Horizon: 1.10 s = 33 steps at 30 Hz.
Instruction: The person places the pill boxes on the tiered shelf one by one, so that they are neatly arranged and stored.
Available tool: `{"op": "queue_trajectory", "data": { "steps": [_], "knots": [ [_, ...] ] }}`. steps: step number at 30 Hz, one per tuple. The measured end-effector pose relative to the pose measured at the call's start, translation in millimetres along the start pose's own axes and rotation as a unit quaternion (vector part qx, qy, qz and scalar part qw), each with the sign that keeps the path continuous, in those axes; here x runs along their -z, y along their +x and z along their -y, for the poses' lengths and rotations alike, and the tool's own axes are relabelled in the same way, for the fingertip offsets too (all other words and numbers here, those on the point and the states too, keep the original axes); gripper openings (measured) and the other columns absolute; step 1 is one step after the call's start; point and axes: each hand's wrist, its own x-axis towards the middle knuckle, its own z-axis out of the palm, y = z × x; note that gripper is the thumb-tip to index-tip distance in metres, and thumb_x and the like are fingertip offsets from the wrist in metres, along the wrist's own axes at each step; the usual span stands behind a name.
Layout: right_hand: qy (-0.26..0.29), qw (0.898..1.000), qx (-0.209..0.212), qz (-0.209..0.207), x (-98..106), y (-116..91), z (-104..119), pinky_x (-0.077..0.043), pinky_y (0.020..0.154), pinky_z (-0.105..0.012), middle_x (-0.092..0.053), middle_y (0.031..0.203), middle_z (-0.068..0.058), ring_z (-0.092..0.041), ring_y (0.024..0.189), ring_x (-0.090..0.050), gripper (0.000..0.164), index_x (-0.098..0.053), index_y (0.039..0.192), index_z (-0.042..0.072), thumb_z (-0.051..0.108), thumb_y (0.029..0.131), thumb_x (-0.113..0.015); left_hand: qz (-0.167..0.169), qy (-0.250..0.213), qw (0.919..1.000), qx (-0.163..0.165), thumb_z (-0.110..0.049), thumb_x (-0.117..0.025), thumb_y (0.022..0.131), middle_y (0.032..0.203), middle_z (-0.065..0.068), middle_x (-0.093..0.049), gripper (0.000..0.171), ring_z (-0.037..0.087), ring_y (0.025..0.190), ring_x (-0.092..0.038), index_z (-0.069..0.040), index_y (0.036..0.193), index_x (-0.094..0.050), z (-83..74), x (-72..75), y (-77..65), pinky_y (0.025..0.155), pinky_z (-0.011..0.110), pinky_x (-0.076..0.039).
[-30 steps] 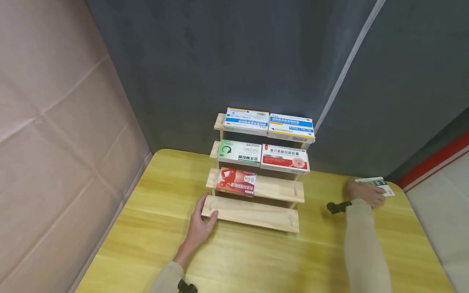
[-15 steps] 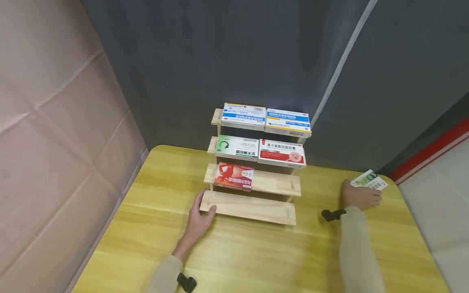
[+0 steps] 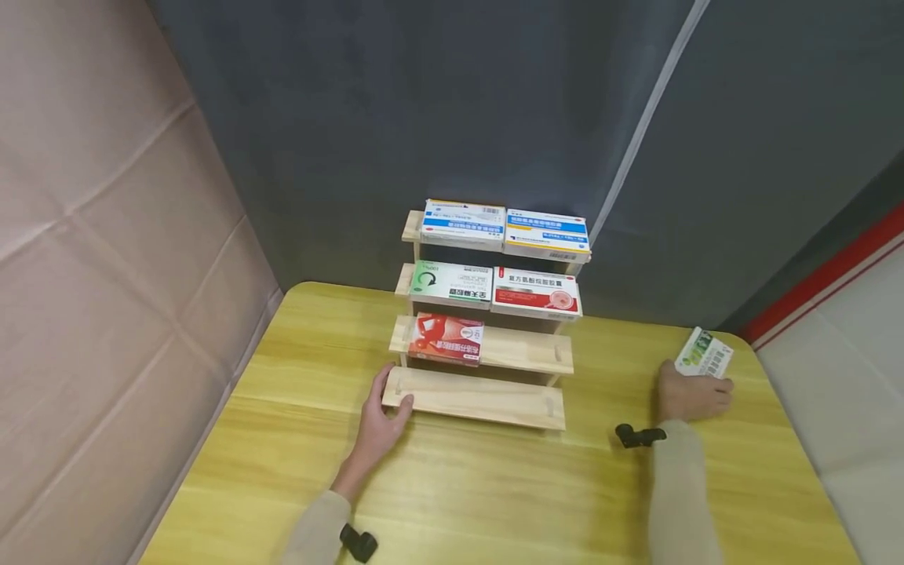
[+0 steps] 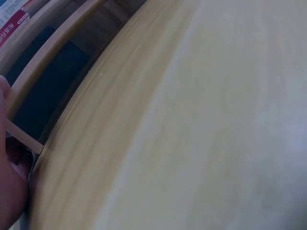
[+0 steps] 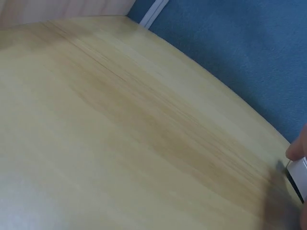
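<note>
A stepped wooden display rack (image 3: pixel 487 399) stands on the table with medicine boxes on its upper tiers. My left hand (image 3: pixel 379 424) grips the left end of its lowest tier, thumb at the front edge; in the left wrist view part of that hand (image 4: pixel 10 187) shows beside the rack's end. Towards the table's back right corner, my right hand (image 3: pixel 694 396) holds a white and green medicine box (image 3: pixel 706 355). Only fingertips and a white corner of this box (image 5: pixel 300 176) appear in the right wrist view. A red medicine box (image 3: pixel 446 339) lies on the left of the second-lowest tier.
Two blue and white boxes (image 3: pixel 462 224) fill the top tier. Below them lie a green and white box (image 3: pixel 452 283) and a red and white box (image 3: pixel 537 293). A dark partition (image 3: pixel 353 141) rises behind the table (image 3: pixel 494 502), with a pale wall on the left.
My right hand has drawn the white and green box slightly left and turned it, so more of its face shows. My left hand stays on the rack. The head view has shifted a little.
</note>
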Motion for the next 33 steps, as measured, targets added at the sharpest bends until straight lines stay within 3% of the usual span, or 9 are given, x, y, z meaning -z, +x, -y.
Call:
{"op": "queue_trajectory", "data": {
  "steps": [10, 15, 22, 25, 29, 33],
  "knots": [
    [0.004, 1.0, 0.03, 0.008, 12.4, 1.4, -17.7, -0.022, 0.118, -0.055, -0.026, 0.151, -0.033, -0.045, 0.138, -0.027, 0.097, -0.008, 0.155, -0.004, 0.037, 0.087, -0.064, 0.0, -0.009, 1.0, 0.002, 0.004, -0.065, 0.093, 0.151, 0.028, -0.046, 0.07, 0.04, 0.136, -0.05, 0.008, 0.153, -0.03, -0.5, 0.2, 0.6, 0.108, 0.009, -0.038],
    [0.074, 0.997, 0.023, 0.027, 21.8, -2.8, -25.7, -0.023, 0.124, -0.046, -0.025, 0.157, -0.026, -0.04, 0.144, -0.024, 0.095, -0.013, 0.156, 0.005, 0.03, 0.085, -0.069, 0.006, -0.013, 0.9999, 0.01, 0.005, -0.064, 0.093, 0.151, 0.029, -0.046, 0.071, 0.041, 0.134, -0.051, 0.008, 0.154, -0.028, -4.3, 1.9, 0.0, 0.106, 0.01, -0.041],
    [0.149, 0.986, 0.007, 0.076, 45.6, -9.7, -38.2, -0.022, 0.127, -0.036, -0.023, 0.162, -0.017, -0.029, 0.147, -0.027, 0.099, -0.013, 0.159, 0.017, 0.034, 0.084, -0.075, 0.0, -0.011, 0.9999, 0.012, 0.0, -0.067, 0.094, 0.154, 0.02, -0.046, 0.073, 0.034, 0.137, -0.05, -0.007, 0.157, -0.031, 34.0, -0.8, 4.8, 0.108, 0.01, -0.039],
    [0.149, 0.985, 0.015, 0.082, 53.0, -9.9, -41.0, -0.023, 0.127, -0.037, -0.022, 0.163, -0.017, -0.029, 0.147, -0.028, 0.098, -0.014, 0.159, 0.017, 0.035, 0.085, -0.076, 0.001, -0.004, 0.9997, 0.022, 0.002, -0.065, 0.094, 0.154, 0.023, -0.045, 0.073, 0.036, 0.138, -0.049, -0.003, 0.157, -0.028, 28.3, -1.0, 4.1, 0.113, 0.019, -0.04],
    [0.143, 0.986, 0.049, 0.074, 62.7, -14.4, -43.6, -0.025, 0.126, -0.04, -0.027, 0.161, -0.02, -0.031, 0.146, -0.031, 0.094, -0.017, 0.158, 0.012, 0.035, 0.086, -0.074, 0.008, 0.013, 0.9996, 0.022, 0.002, -0.064, 0.095, 0.154, 0.027, -0.043, 0.071, 0.041, 0.14, -0.045, 0.005, 0.156, -0.027, 9.2, 1.0, 2.4, 0.119, 0.039, -0.037],
    [0.141, 0.985, 0.072, 0.068, 70.4, -19.2, -46.0, -0.032, 0.123, -0.041, -0.035, 0.158, -0.022, -0.034, 0.142, -0.038, 0.092, -0.021, 0.156, 0.009, 0.035, 0.086, -0.075, 0.016, 0.023, 0.9994, 0.022, 0.0, -0.064, 0.095, 0.154, 0.027, -0.042, 0.071, 0.041, 0.141, -0.044, 0.007, 0.155, -0.027, 1.1, 2.6, 1.7, 0.12, 0.048, -0.035]
  ]
}}
